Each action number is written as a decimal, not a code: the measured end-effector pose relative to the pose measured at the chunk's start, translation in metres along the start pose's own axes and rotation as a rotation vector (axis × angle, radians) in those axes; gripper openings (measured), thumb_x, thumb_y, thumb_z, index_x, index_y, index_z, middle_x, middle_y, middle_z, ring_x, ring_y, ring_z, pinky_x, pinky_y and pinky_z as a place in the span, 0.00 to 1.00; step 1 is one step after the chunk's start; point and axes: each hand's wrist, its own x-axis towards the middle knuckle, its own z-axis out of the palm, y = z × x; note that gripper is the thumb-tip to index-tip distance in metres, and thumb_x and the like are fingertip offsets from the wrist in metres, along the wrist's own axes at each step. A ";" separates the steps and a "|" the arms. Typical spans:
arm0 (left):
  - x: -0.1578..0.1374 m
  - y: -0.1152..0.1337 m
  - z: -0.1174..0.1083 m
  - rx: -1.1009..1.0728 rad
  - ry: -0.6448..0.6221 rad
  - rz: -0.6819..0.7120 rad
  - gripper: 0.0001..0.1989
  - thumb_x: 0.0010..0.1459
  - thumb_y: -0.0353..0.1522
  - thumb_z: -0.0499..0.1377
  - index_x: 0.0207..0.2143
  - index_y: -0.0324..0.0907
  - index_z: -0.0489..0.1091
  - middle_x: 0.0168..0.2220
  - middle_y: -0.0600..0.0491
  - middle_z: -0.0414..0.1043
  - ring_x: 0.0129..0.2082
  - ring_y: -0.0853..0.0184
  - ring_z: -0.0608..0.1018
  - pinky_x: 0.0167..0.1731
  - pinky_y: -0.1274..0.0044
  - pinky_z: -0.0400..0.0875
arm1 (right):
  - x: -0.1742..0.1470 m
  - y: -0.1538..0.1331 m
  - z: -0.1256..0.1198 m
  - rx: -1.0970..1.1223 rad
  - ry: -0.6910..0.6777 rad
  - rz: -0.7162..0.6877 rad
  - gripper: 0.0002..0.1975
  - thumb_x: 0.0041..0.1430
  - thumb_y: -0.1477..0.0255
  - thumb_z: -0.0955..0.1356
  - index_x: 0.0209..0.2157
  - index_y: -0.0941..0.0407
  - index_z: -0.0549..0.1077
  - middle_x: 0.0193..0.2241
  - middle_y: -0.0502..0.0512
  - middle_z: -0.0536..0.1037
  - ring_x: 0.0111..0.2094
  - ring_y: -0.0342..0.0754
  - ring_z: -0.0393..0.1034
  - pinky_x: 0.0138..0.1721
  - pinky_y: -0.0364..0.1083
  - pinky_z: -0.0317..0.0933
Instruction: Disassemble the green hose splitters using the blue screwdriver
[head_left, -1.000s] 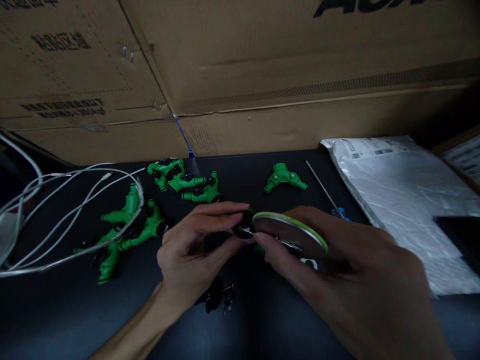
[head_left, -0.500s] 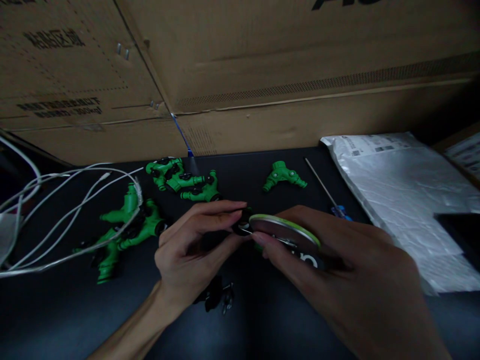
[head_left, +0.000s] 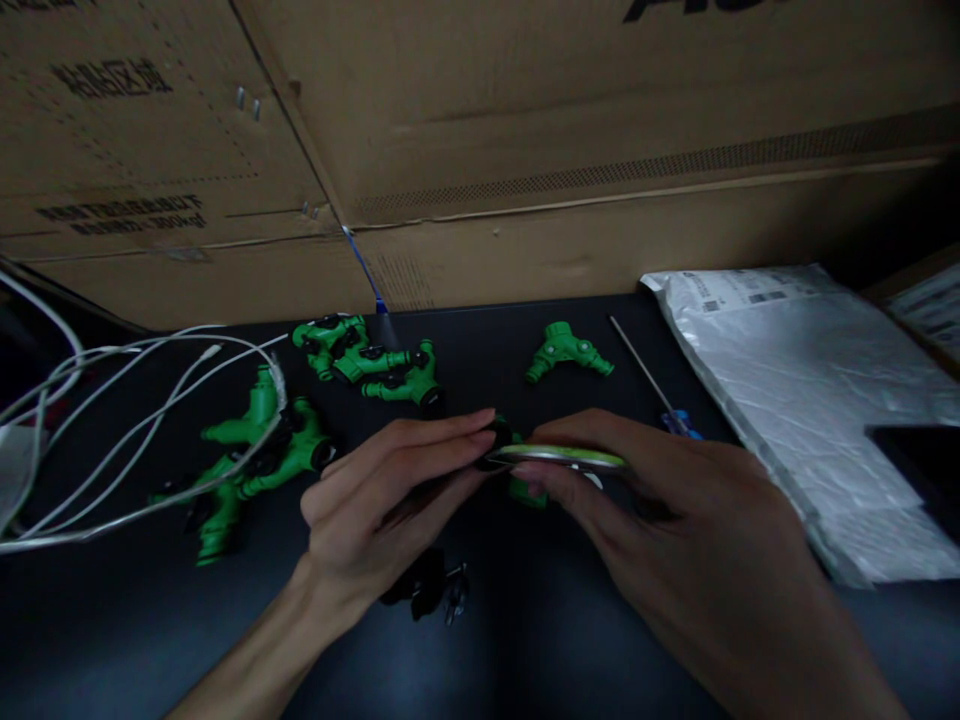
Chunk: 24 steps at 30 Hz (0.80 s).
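My left hand [head_left: 390, 490] is closed, its fingers and thumb pinching the black round end of a green plastic hose splitter [head_left: 531, 492]. Most of that splitter is hidden behind my fingers. Between the thumb and fingers of my right hand [head_left: 675, 540] is a round pin badge [head_left: 562, 456] with a yellow-green rim, seen almost edge-on. The badge's left edge and thin metal pin meet the black end by my left fingertips; whether the pin is inside it I cannot tell. Small black parts [head_left: 426, 588] with metal bits lie on the dark table beneath my left hand.
Several green hose splitters [head_left: 259, 405] lie at left, some under white cables [head_left: 172, 400]. Another splitter [head_left: 566, 350] sits at the back, near a screwdriver [head_left: 649, 370]. A silver-white padded mailer [head_left: 817, 400] covers the right. Large cardboard boxes [head_left: 525, 130] wall off the back.
The badge has tilted from showing its flat back to nearly edge-on as my right hand turned. My left hand has shifted slightly, and more of the green splitter shows below.
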 end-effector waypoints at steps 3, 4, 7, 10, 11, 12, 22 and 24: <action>0.003 -0.002 -0.002 0.063 0.009 0.087 0.25 0.54 0.25 0.73 0.53 0.48 0.77 0.49 0.52 0.83 0.42 0.61 0.86 0.38 0.70 0.83 | -0.001 0.001 0.001 -0.018 0.010 -0.011 0.05 0.65 0.72 0.72 0.33 0.52 0.76 0.29 0.46 0.83 0.25 0.42 0.77 0.28 0.39 0.69; 0.004 -0.002 -0.003 0.083 0.010 0.111 0.25 0.53 0.25 0.73 0.53 0.48 0.77 0.49 0.52 0.83 0.41 0.61 0.86 0.37 0.69 0.83 | -0.001 0.000 0.002 -0.026 0.011 -0.013 0.05 0.64 0.73 0.73 0.33 0.53 0.76 0.29 0.46 0.83 0.25 0.42 0.77 0.28 0.38 0.69; 0.007 0.000 -0.005 0.134 0.005 0.144 0.26 0.52 0.25 0.73 0.53 0.47 0.77 0.47 0.52 0.84 0.38 0.61 0.86 0.35 0.69 0.82 | -0.002 -0.001 0.003 -0.034 0.014 -0.028 0.04 0.64 0.74 0.73 0.34 0.54 0.76 0.32 0.48 0.84 0.28 0.42 0.79 0.28 0.39 0.68; 0.010 0.001 -0.005 0.164 0.016 0.149 0.25 0.52 0.26 0.74 0.52 0.47 0.78 0.46 0.51 0.84 0.37 0.61 0.85 0.34 0.70 0.82 | -0.004 -0.002 0.003 -0.037 0.021 -0.041 0.05 0.66 0.73 0.71 0.33 0.54 0.75 0.33 0.49 0.84 0.29 0.43 0.80 0.27 0.40 0.68; 0.011 0.002 -0.005 0.171 0.022 0.152 0.25 0.51 0.26 0.74 0.52 0.46 0.78 0.46 0.51 0.84 0.36 0.61 0.85 0.34 0.70 0.82 | -0.005 -0.002 0.003 -0.042 0.020 -0.046 0.05 0.66 0.73 0.71 0.33 0.54 0.74 0.34 0.50 0.84 0.30 0.43 0.80 0.28 0.40 0.68; 0.012 0.002 -0.004 0.174 0.034 0.166 0.24 0.51 0.26 0.74 0.51 0.46 0.78 0.45 0.52 0.85 0.35 0.61 0.85 0.33 0.70 0.82 | -0.006 -0.002 0.003 -0.048 0.023 -0.056 0.05 0.66 0.73 0.71 0.33 0.54 0.74 0.34 0.50 0.84 0.30 0.43 0.80 0.29 0.39 0.69; 0.003 0.000 0.002 0.127 0.121 0.139 0.14 0.52 0.25 0.75 0.41 0.40 0.78 0.44 0.51 0.85 0.39 0.65 0.84 0.35 0.73 0.81 | -0.011 -0.001 0.001 0.015 0.031 -0.067 0.05 0.66 0.75 0.71 0.39 0.50 0.74 0.35 0.44 0.84 0.31 0.41 0.81 0.34 0.34 0.72; 0.002 -0.001 0.003 0.104 0.158 0.164 0.13 0.51 0.24 0.75 0.38 0.38 0.77 0.44 0.51 0.85 0.38 0.66 0.84 0.36 0.74 0.81 | -0.011 -0.001 -0.001 0.016 0.017 -0.075 0.06 0.66 0.76 0.70 0.40 0.50 0.74 0.35 0.43 0.84 0.31 0.39 0.80 0.34 0.33 0.72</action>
